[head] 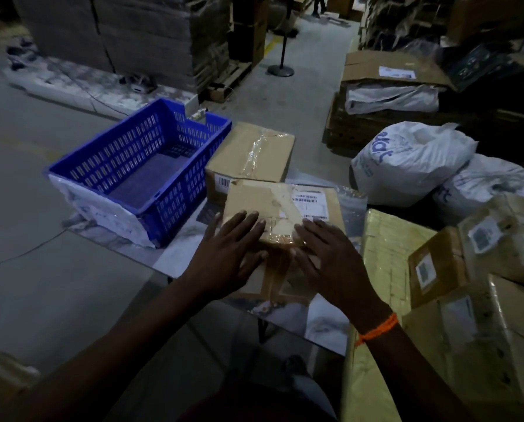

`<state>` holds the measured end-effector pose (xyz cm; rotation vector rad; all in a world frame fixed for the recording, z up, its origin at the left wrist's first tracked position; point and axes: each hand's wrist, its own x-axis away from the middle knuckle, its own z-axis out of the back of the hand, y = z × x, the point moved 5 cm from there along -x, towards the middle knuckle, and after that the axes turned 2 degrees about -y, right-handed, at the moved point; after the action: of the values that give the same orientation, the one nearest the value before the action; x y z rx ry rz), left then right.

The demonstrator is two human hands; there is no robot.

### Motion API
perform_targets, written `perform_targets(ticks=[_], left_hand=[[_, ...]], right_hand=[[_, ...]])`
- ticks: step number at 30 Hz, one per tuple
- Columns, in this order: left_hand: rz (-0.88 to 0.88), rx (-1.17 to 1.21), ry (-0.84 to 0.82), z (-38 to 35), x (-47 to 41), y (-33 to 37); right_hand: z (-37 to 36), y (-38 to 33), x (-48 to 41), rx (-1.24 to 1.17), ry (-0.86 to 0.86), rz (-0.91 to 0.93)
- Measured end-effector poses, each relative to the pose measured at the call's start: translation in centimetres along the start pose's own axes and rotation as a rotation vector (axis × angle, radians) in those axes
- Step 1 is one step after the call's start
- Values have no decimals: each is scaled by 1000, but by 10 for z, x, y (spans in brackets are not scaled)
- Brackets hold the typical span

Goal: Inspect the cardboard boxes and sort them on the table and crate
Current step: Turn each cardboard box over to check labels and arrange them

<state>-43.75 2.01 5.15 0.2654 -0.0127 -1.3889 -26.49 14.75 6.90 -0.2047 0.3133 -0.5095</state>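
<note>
A taped cardboard box point(285, 205) with a white label lies on the table point(181, 257) in front of me. My left hand point(230, 254) rests flat on its near left part with fingers spread. My right hand point(327, 254), an orange band on its wrist, lies flat on the near right part. Neither hand grips the box. Behind it stands a second taped cardboard box point(251, 153) with a barcode label. To the left, an empty blue plastic crate point(139, 166) sits on the table's far left corner.
At the right, several labelled cardboard boxes point(467, 269) and a yellow wrapped bundle point(385, 263) are piled against the table. Two white sacks point(412, 162) lie on the floor beyond them. Stacked cartons point(132, 35) and a post stand point(282, 68) border the aisle behind.
</note>
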Motion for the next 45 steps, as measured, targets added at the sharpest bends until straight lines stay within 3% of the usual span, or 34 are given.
perform_targets(ticks=[5, 12, 15, 17, 20, 22, 25, 29, 31, 35, 40, 43, 45], left_hand=[[-57, 115, 153, -12, 21, -2], [-29, 282, 245, -16, 17, -4], [97, 440, 414, -16, 30, -16], [285, 608, 470, -25, 41, -31], [534, 857, 244, -62, 48, -39], [589, 877, 110, -83, 49, -34], [631, 819, 144, -81, 45, -29], [571, 750, 337, -47, 27, -21], [531, 849, 353, -37, 10, -16], [563, 1090, 122, -57, -28, -15], [556, 953, -89, -100, -39, -7], [460, 947, -135, -110, -34, -7], [300, 936, -211, -109, -27, -4]], right_hand=[[-9, 0, 32, 23, 75, 6], [-10, 5, 30, -5, 110, 26], [-2, 15, 45, -31, 254, -20], [0, 32, 60, -169, 321, -215], [-31, 60, 73, -527, 130, -525], [-55, 59, 76, -684, -48, -525], [-69, 59, 81, -766, -54, -503], [-42, 66, 77, -930, 106, -564], [-30, 78, 75, -971, 159, -620], [-32, 103, 71, -1012, 175, -726], [-63, 114, 74, -903, -8, -809], [-71, 106, 84, -914, -33, -807], [-70, 98, 89, -865, -79, -734]])
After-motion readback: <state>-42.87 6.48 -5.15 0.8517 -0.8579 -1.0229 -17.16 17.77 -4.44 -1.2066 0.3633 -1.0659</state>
